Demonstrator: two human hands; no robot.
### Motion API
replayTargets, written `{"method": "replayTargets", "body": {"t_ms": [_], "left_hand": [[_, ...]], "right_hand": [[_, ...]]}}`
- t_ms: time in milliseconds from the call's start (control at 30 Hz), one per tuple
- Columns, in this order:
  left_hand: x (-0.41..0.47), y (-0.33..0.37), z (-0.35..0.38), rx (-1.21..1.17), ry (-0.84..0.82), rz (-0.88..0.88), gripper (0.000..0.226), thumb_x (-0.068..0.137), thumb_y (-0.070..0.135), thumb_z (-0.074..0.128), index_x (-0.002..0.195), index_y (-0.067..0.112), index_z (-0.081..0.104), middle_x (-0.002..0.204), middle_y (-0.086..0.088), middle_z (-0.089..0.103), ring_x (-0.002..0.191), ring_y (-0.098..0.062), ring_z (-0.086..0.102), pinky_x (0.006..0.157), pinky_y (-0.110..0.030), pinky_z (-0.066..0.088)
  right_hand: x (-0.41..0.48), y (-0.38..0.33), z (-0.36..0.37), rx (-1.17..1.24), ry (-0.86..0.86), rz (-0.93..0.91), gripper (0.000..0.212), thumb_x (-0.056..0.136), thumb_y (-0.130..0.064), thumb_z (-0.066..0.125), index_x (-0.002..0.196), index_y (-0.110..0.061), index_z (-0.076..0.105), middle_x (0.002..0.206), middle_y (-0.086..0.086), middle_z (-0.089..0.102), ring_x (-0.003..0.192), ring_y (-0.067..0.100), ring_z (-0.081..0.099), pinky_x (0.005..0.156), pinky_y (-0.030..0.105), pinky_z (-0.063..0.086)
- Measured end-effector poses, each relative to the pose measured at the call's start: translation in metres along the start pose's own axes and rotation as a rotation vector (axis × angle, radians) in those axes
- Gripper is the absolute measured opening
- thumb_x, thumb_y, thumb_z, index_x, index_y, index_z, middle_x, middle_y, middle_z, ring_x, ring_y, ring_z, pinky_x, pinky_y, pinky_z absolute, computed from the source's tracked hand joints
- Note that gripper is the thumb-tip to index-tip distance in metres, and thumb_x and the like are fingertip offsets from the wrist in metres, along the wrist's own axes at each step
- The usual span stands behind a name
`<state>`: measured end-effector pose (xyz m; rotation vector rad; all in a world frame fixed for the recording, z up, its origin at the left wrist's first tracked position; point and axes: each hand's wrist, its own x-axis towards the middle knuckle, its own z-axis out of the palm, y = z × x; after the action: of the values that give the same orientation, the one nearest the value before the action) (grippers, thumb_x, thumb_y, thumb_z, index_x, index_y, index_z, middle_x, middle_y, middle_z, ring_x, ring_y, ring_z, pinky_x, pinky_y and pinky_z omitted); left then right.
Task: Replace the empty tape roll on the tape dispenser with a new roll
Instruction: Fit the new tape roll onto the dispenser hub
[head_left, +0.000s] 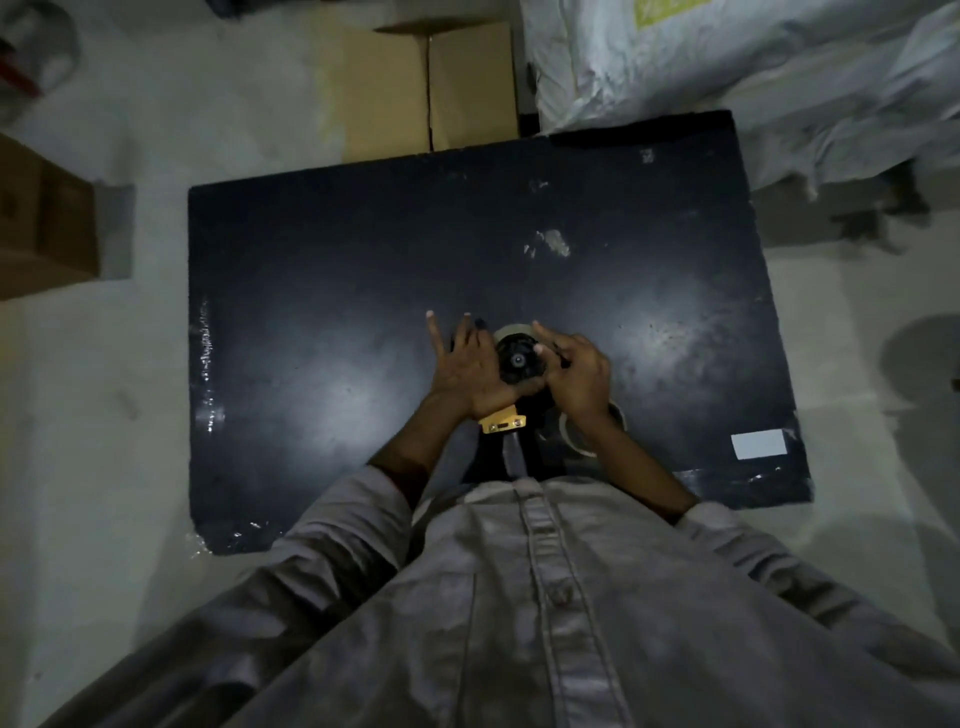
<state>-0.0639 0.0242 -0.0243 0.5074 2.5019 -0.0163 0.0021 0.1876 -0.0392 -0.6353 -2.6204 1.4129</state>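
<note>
shirt: grey button-up (545, 597) fills the bottom of the frame, sleeves running up toward centre.

counter: black top (337, 249), scuffed, shiny tape scraps along its left edge, a small white label (758, 445) at lower right.

tape dispenser: dead centre (511, 415), black body with a yellow plate at its near end, handle pointing back toward the shirt. Looks like it's resting on the counter, can't swear to it.

left hand: (467, 371) wrapped over the dispenser's left side, thumb curled under the hub; the outer fingers (434, 332) stick out straight, so only part of the hand is gripping.

hub: round black wheel (518, 359) sits between the two hands, pale band of a roll (511, 329) peeking out at its far edge. Too dark to say whether that's a full roll or a bare core.

right hand: (579, 379) on the right side of the hub, fingers mostly curled in, index pointing up-left over the roll, thumb tip touching the hub. Pinching something small or just pressing? Can't tell.

second roll: a pale ring (582, 436) lies flat on the counter just right of the dispenser, half hidden under the right wrist.

floor: pale concrete (156, 389) all around.

boxes: cardboard box (431, 88) at top centre beyond the counter, another (41, 228) at the left edge.

bags: white sacks (753, 78) piled in the upper right.
</note>
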Motion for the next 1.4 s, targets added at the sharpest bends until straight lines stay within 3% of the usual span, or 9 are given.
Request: {"method": "replayTargets", "body": {"t_ms": [133,467,567,667,800,967,1100,1267,1400], "left_hand": [[0.02,-0.039,-0.003,-0.376,0.043,0.044,0.039,0.112,0.056,0.042,0.1,0.031,0.069,0.144,-0.003,0.064,0.159,-0.026,0.036,0.126,-0.075,-0.02],[0.049,-0.04,0.002,-0.556,0.172,0.12,0.02,0.097,0.035,0.073,0.112,0.037,0.086,0.111,0.01,0.085,0.124,-0.016,0.072,0.132,-0.067,0.003],[0.055,-0.055,0.011,-0.587,0.228,0.104,0.025,0.088,0.021,0.08,0.104,0.038,0.089,0.101,0.015,0.086,0.105,-0.008,0.078,0.126,-0.062,0.041],[0.049,-0.059,0.007,-0.646,0.152,0.1,0.024,0.087,0.011,0.088,0.101,0.03,0.091,0.097,0.011,0.086,0.092,-0.004,0.079,0.099,-0.045,0.066],[0.044,-0.062,-0.003,-0.611,0.138,0.165,0.021,0.09,0.008,0.09,0.104,0.024,0.09,0.103,0.004,0.087,0.097,-0.008,0.079,0.095,-0.036,0.065],[0.042,-0.075,0.003,-0.37,0.408,0.427,0.019,0.094,0.024,0.089,0.113,0.028,0.088,0.099,0.009,0.087,0.081,-0.005,0.081,0.078,-0.02,0.057],[0.044,-0.078,0.006,-0.249,0.484,0.53,0.017,0.096,0.026,0.087,0.113,0.028,0.089,0.095,0.009,0.086,0.079,-0.012,0.073,0.095,-0.031,0.043],[0.045,-0.08,0.004,-0.2,0.459,0.529,0.019,0.096,0.021,0.086,0.114,0.027,0.088,0.092,0.005,0.085,0.081,-0.02,0.068,0.096,-0.045,0.047],[0.049,-0.078,-0.016,-0.219,0.283,0.579,0.023,0.09,0.023,0.091,0.112,0.028,0.089,0.098,0.005,0.087,0.082,-0.018,0.079,0.082,-0.031,0.056]], "right_hand": [[0.016,-0.01,-0.002,-0.042,-0.087,-0.042,0.033,0.101,-0.007,0.073,0.129,-0.021,0.084,0.129,0.003,0.082,0.121,0.023,0.077,0.115,0.049,0.056],[0.035,-0.03,0.004,-0.226,-0.257,-0.073,0.038,0.106,-0.001,0.064,0.133,-0.023,0.081,0.135,0.003,0.08,0.127,0.029,0.071,0.115,0.044,0.052],[0.027,-0.026,0.002,-0.221,-0.164,0.003,0.039,0.104,-0.013,0.075,0.142,-0.02,0.073,0.13,0.011,0.08,0.122,0.031,0.073,0.102,0.036,0.056],[0.026,-0.017,-0.002,-0.194,-0.073,0.086,0.02,0.099,-0.017,0.082,0.119,-0.018,0.082,0.113,0.008,0.084,0.105,0.027,0.079,0.091,0.032,0.059],[0.028,-0.015,-0.001,-0.175,-0.107,0.099,0.014,0.099,-0.017,0.082,0.112,-0.019,0.088,0.11,0.005,0.086,0.104,0.023,0.08,0.095,0.034,0.064],[0.031,-0.02,0.001,-0.189,-0.137,0.063,0.016,0.101,-0.013,0.08,0.113,-0.019,0.088,0.114,0.003,0.086,0.107,0.018,0.078,0.098,0.032,0.062],[0.033,-0.023,0.005,-0.207,-0.144,0.045,0.017,0.101,-0.009,0.078,0.113,-0.017,0.088,0.115,0.003,0.085,0.107,0.019,0.078,0.099,0.031,0.062],[0.036,-0.026,0.01,-0.223,-0.164,0.046,0.017,0.102,-0.01,0.076,0.112,-0.017,0.088,0.116,0.004,0.085,0.108,0.019,0.078,0.098,0.029,0.061],[0.037,-0.025,0.009,-0.238,-0.161,0.04,0.017,0.103,-0.011,0.075,0.112,-0.017,0.088,0.118,0.002,0.085,0.11,0.016,0.077,0.085,0.003,0.047]]}}
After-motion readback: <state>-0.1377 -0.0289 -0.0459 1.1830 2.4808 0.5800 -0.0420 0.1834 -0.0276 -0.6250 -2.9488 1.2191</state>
